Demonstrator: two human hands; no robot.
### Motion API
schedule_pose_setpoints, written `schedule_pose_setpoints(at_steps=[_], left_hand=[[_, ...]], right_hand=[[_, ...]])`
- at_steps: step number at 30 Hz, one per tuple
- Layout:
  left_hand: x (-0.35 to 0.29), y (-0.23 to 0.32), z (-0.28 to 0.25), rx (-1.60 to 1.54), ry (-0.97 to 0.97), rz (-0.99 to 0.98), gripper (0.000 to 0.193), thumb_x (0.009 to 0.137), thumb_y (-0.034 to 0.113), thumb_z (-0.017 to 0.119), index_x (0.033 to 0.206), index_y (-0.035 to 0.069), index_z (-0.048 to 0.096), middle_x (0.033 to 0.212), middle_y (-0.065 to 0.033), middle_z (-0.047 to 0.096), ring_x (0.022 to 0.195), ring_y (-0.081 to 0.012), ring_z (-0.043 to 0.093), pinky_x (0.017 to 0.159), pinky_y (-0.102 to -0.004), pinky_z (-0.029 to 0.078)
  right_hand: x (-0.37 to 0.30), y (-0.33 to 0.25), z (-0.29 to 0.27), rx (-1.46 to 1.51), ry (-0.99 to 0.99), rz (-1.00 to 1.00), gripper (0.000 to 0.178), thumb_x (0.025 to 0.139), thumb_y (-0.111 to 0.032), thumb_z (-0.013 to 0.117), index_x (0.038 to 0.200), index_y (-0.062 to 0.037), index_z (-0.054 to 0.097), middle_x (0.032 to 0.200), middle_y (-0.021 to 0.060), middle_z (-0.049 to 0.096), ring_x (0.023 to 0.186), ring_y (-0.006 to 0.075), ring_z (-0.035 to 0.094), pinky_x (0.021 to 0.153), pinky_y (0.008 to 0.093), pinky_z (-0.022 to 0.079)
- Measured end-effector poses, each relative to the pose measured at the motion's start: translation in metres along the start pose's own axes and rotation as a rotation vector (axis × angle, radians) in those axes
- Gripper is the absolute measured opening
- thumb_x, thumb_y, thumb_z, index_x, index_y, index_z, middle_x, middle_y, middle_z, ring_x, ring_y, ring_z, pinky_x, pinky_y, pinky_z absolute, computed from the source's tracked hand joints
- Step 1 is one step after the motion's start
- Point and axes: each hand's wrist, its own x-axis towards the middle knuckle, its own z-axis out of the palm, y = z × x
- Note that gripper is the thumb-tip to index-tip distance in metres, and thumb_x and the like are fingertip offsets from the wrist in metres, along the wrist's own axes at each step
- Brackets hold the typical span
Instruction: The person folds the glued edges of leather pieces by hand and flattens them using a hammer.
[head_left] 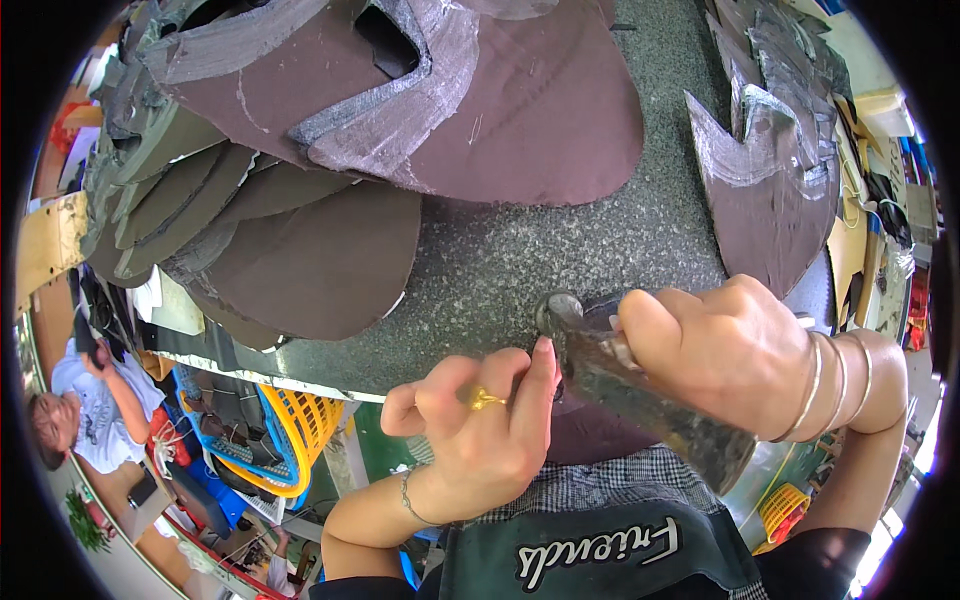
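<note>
My right hand (715, 345) is wrapped round the handle of a dark, worn cobbler's hammer (655, 400). The hammer's round face is at the table's near edge and its broad end points down to the right. Right beside that face, my left hand (475, 420) has its index fingertip on the edge of a dark brown shoe-upper piece (600, 432); the other fingers are curled and the thumb is hidden. This piece hangs over the near edge of the speckled grey tabletop (490, 265), partly covered by the hammer.
Large dark brown upper pieces (540, 110) with grey smeared bands lie across the far side. Several more are fanned out in a stack (320, 260) at left, and another pile (770, 200) is at right. A yellow and blue basket (300, 430) and a seated person (105, 400) are at left.
</note>
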Motion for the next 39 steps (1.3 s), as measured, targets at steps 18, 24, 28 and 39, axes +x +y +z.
schedule_pose_setpoints(at_steps=[18,24,28,39], left_hand=[[0.020,0.004,-0.013,-0.193,-0.096,-0.027,0.029,0.063,0.026,0.085,0.080,0.014,0.064,0.117,-0.0043,0.058,0.112,-0.0346,0.043,0.094,-0.0485,0.027],[0.061,0.007,-0.012,-0.658,-0.259,0.304,0.014,0.076,0.000,0.067,0.086,0.006,0.059,0.096,-0.0129,0.053,0.089,-0.0302,0.056,0.073,-0.0388,0.045],[0.169,-0.039,-0.020,0.256,0.239,0.096,0.034,0.077,-0.005,0.061,0.110,0.006,0.060,0.115,-0.0159,0.054,0.103,-0.0330,0.053,0.081,-0.0427,0.044],[0.270,0.086,0.084,0.012,0.041,0.298,0.013,0.081,0.019,0.073,0.089,0.010,0.077,0.090,-0.0045,0.069,0.102,-0.0291,0.049,0.087,-0.0477,0.030]], right_hand=[[-0.043,0.015,-0.021,0.268,0.001,0.105,0.024,0.081,-0.018,0.064,0.085,-0.0048,0.045,0.055,0.0105,0.055,0.047,0.0311,0.060,0.042,0.0396,0.048],[-0.098,0.018,-0.013,0.483,0.271,0.267,0.016,0.080,-0.005,0.066,0.089,-0.0063,0.053,0.063,0.0092,0.053,0.049,0.0317,0.057,0.045,0.0401,0.043],[-0.149,0.024,-0.024,0.364,0.705,0.845,0.020,0.088,-0.009,0.066,0.106,-0.0009,0.061,0.079,0.0023,0.056,0.073,0.0094,0.053,0.065,0.0261,0.045],[-0.106,0.179,-0.028,0.180,0.748,0.744,0.032,0.088,-0.025,0.063,0.102,0.0037,0.064,0.081,0.0241,0.063,0.076,0.0370,0.063,0.070,0.0400,0.048]])
